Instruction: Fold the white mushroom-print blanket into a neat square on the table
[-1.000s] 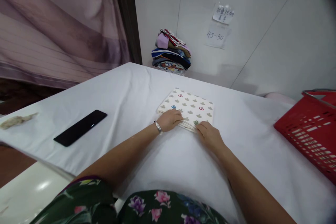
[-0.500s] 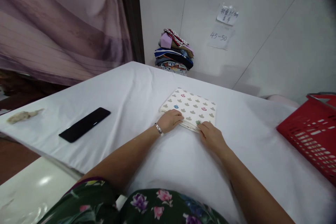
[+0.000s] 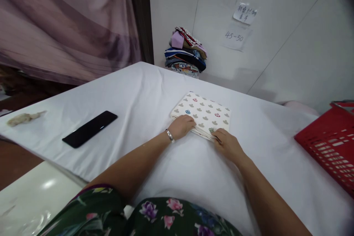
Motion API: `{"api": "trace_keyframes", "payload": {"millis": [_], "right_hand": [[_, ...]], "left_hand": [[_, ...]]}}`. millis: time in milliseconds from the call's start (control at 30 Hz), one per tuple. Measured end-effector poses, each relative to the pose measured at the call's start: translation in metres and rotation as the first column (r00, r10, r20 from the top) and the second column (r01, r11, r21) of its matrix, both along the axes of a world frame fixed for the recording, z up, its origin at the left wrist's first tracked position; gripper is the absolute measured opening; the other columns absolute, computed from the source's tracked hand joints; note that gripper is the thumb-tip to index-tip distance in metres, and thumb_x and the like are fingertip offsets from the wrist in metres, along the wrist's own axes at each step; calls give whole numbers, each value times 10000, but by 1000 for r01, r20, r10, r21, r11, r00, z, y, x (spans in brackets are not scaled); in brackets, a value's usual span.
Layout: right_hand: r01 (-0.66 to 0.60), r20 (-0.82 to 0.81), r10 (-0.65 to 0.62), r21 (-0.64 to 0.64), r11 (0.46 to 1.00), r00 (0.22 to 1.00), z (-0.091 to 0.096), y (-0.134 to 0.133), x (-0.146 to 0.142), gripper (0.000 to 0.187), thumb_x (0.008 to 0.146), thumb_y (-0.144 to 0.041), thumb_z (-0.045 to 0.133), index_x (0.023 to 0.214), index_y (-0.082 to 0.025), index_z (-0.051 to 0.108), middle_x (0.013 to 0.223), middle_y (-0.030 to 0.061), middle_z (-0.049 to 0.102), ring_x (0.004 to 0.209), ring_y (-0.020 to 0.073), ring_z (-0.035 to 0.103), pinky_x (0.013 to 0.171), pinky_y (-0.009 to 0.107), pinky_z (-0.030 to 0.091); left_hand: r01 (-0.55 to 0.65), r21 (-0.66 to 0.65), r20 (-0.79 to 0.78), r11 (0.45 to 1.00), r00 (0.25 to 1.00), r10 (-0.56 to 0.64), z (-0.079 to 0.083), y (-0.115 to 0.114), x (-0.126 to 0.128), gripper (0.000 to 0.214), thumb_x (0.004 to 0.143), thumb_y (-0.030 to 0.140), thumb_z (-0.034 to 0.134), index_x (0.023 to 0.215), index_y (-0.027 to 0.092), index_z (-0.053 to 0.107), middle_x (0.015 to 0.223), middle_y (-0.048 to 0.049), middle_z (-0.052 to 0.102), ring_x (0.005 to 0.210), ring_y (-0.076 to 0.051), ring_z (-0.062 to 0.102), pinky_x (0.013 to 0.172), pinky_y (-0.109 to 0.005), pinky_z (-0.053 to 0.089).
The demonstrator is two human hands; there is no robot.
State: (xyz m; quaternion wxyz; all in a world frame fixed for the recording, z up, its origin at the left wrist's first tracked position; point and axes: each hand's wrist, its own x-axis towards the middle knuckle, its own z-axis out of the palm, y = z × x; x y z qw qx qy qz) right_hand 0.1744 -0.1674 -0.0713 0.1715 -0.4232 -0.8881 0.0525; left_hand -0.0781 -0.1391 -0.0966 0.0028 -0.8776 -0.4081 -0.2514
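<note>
A cream cloth (image 3: 207,112) with grey, red, blue and green motifs lies folded into a flat, many-layered rectangle on the white-covered table (image 3: 132,118). My left hand (image 3: 182,126), a silver bracelet at its wrist, is closed over the near left edge of the cloth. At the near right corner my right hand (image 3: 226,143) pinches the layered edge between thumb and fingers. Parts of the near edge are hidden beneath my fingers.
A black phone-like slab (image 3: 90,128) and a small beige scrap (image 3: 24,118) lie to the left. On the right stands a red perforated basket (image 3: 329,140). Folded fabrics (image 3: 186,53) are stacked beyond the far table edge, near the wall with paper notes (image 3: 235,37).
The view has shifted slightly. My right hand has moved a little at the near right corner, its fingers now more curled on the edge. The left hand keeps its place on the cloth.
</note>
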Motion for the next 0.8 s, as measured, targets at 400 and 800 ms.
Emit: {"api": "trace_keyframes", "payload": {"millis": [400,800], "right_hand": [[61,81,-78,200,978,994,-13,-3,-12,215,870,-251,431,1023,-187,568,967,80,580,861,197,525,687,292,440],[-7,43,-4,232,973,999,-15,2,-3,249,844,-160,407,1029,-179,572,981,73,594,847,179,541,686,281,441]], "left_hand": [[-66,0,-45,998,997,66,1,-1,6,173,894,243,439,925,164,590,939,-52,610,887,-173,519,794,-311,397],[4,-1,22,1000,1000,-4,0,-2,0,206,876,277,471,1028,185,577,1001,-57,607,929,-177,513,813,-321,399]]}}
